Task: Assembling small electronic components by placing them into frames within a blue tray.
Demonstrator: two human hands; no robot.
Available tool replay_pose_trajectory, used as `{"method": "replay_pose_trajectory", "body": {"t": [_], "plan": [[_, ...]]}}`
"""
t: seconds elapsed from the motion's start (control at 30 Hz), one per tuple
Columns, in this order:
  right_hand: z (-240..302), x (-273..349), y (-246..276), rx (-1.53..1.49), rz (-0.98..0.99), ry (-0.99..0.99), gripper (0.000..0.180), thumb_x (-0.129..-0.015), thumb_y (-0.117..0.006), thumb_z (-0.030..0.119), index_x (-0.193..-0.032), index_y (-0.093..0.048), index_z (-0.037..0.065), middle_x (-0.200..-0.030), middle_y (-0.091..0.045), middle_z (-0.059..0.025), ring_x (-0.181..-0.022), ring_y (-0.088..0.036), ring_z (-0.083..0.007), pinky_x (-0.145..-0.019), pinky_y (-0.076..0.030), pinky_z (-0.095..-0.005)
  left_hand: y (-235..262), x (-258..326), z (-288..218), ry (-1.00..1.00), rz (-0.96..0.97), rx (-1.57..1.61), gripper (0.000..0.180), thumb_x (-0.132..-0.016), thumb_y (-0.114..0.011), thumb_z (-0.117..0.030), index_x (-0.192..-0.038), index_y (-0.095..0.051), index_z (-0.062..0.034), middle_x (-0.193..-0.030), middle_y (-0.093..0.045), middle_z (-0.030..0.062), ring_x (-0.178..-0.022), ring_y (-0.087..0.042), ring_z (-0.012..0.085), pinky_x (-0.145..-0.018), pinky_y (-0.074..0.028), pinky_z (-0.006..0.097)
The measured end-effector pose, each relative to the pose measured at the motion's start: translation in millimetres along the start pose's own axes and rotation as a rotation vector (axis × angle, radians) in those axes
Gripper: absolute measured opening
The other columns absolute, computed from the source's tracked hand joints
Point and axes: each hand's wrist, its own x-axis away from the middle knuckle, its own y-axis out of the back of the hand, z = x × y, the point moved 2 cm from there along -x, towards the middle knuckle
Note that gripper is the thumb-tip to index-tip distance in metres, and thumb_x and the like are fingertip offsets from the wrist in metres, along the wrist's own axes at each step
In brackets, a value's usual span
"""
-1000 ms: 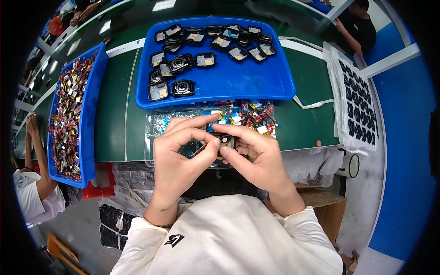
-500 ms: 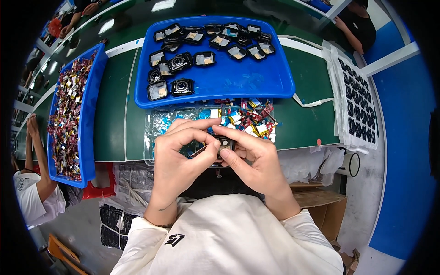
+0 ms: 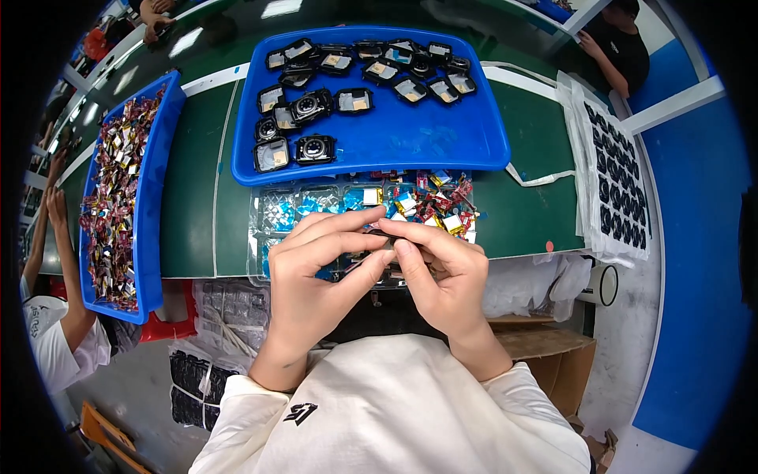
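Note:
Close in front of my body, at the table's near edge, I hold a small black watch case (image 3: 384,234) with both hands. Only its dark edge shows; fingers cover most of it. My left hand (image 3: 316,261) pinches it from the left with thumb and index finger. Opposite, my right hand (image 3: 444,276) grips it, with the index finger along the top and the thumb near the other thumb. Just beyond the fingers lies a clear plastic tray (image 3: 272,193) with bits of blue film and several small batteries (image 3: 453,223) with red circuit parts.
A blue bin (image 3: 395,146) with several black watch cases (image 3: 314,148) stands behind the clear tray. On the left is a long blue bin (image 3: 150,213) full of batteries. White sheets with rows of black parts (image 3: 612,170) lie at right. Other people work around the green table (image 3: 197,189).
The watch case has been tilted so its face no longer shows. My fingertips have shifted along it and my thumbs have come nearer each other.

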Motion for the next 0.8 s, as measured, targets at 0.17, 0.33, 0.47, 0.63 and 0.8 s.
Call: {"method": "replay_pose_trajectory", "body": {"t": [0.17, 0.33, 0.47, 0.63, 0.8], "plan": [[2, -3, 3, -0.01, -0.037, 0.018, 0.021, -0.085, -0.059, 0.0, -0.104, -0.067, 0.0, -0.084, -0.069, -0.0087, -0.065, -0.061, -0.0075, -0.056, -0.049, -0.021, 2, 7, 2, 0.014, -0.054, 0.11, 0.02, -0.064, -0.077, -0.002, -0.083, -0.071, -0.0028, -0.094, -0.07, 0.0125, -0.083, -0.067, 0.0208, -0.071, -0.05, 0.029], [1, -3, 4, -0.072, -0.003, -0.027, 0.02, -0.083, -0.062, 0.0, -0.103, -0.067, -0.001, -0.09, -0.069, -0.0096, -0.071, -0.063, -0.0089, -0.06, -0.05, -0.0219, 7, 8, 2, -0.042, -0.063, 0.048, 0.02, -0.064, -0.077, 0.002, -0.083, -0.07, -0.0019, -0.084, -0.069, 0.0096, -0.075, -0.066, 0.0207, -0.067, -0.05, 0.027], [4, -4, 9, 0.002, -0.019, -0.031, 0.019, -0.08, -0.063, -0.002, -0.098, -0.067, -0.001, -0.091, -0.069, -0.0104, -0.075, -0.064, -0.0108, -0.064, -0.052, -0.0238, 10, 10, 7, 0.124, 0.084, 0.218, 0.016, -0.069, -0.076, 0.002, -0.083, -0.07, 0.0008, -0.08, -0.067, 0.0082, -0.071, -0.064, 0.0149, -0.064, -0.05, 0.025], [6, -7, 7, 0.211, -0.116, 0.341, 0.022, -0.072, -0.065, -0.005, -0.094, -0.067, 0.0, -0.088, -0.07, -0.0108, -0.076, -0.067, -0.0182, -0.068, -0.053, -0.0279, -1, 17, 15, 0.498, 0.137, 0.838, 0.011, -0.076, -0.073, 0.002, -0.086, -0.068, 0.0047, -0.081, -0.067, 0.0091, -0.074, -0.063, 0.0115, -0.066, -0.051, 0.023], [3, -4, 1, 0.129, -0.08, 0.273, 0.021, -0.072, -0.065, -0.005, -0.093, -0.067, 0.0, -0.091, -0.07, -0.0118, -0.077, -0.069, -0.0201, -0.07, -0.054, -0.0288, -5, 18, 19, 0.57, 0.095, 0.918, 0.01, -0.078, -0.07, 0.004, -0.088, -0.066, 0.0059, -0.082, -0.067, 0.0104, -0.076, -0.065, 0.0133, -0.068, -0.052, 0.022]]}}
